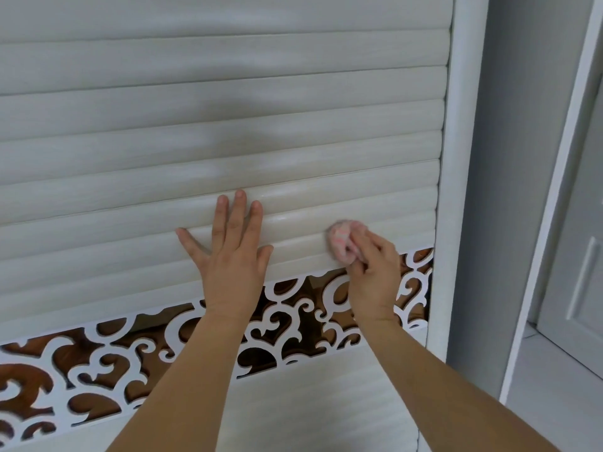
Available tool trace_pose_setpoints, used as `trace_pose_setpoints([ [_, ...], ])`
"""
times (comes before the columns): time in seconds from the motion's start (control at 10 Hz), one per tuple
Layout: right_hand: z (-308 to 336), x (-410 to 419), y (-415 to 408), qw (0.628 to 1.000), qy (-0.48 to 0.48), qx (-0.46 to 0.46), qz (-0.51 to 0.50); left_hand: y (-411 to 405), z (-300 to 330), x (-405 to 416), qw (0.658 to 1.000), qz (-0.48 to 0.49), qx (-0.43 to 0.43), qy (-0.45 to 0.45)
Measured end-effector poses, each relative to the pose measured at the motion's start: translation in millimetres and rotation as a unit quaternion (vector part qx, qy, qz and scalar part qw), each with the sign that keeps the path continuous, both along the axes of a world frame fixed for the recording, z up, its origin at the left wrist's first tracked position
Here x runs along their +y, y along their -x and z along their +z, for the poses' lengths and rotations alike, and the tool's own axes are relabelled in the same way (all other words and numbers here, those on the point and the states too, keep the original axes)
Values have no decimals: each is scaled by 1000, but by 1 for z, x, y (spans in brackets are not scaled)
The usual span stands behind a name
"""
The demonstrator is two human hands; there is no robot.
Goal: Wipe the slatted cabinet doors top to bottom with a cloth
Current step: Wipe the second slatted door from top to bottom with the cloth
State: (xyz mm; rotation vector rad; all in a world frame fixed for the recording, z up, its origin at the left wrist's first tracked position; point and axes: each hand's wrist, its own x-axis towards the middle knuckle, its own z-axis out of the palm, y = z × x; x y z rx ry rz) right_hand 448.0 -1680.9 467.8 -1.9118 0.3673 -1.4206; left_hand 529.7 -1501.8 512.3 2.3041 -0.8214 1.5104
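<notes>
Nearest, two bare forearms rise from the bottom edge of the view, both cut off below the elbow. Behind them a lower run of pale slats (310,402) is partly hidden by the arms and blurred. Above that runs a white scrollwork panel (107,363) with brown showing through its cut-outs; what lies behind the openings is hard to make out, and both wrists cover parts of it.

Farther up, the left hand (231,256) lies flat on the slatted cabinet door (163,151), fingers straight and spread, thumb out to the right, pressing on the lowest slats just above the scrollwork. The right hand (375,272) sits near the door's lower right corner, fingers curled around a bunched pink-and-white cloth (342,239), which touches the lowest slats beside the frame post (456,158). Most of the cloth is hidden inside the grip; only a rounded wad shows to the left of the knuckles, and its pattern is blurred.

Higher, the slats climb to the top edge of the view, where they go soft and are cut off. Right of the post stand a grey wall (509,158) and a white panelled door (584,256), cropped at the right edge.
</notes>
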Motion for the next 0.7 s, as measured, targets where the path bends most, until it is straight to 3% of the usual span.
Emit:
trace_pose_setpoints([
  [0.2,26,-68,8,974,-173,-104,-101,0,-1,-3,1000,9,-7,-7],
  [0.3,25,-45,0,966,-200,-135,-93,-1,-2,-6,1000,16,-1,-7],
  [0.4,17,4,-10,988,-108,-108,-33,-1,-1,-7,1000,17,-4,-5],
  [0.5,5,42,-9,995,53,-75,40,1,0,-7,1000,13,-7,-5],
  [0.6,23,22,-6,998,-4,-65,13,3,0,-4,1000,6,-12,-7],
  [0.7,48,5,-7,975,-150,-153,-55,7,4,0,1000,7,-4,12],
])
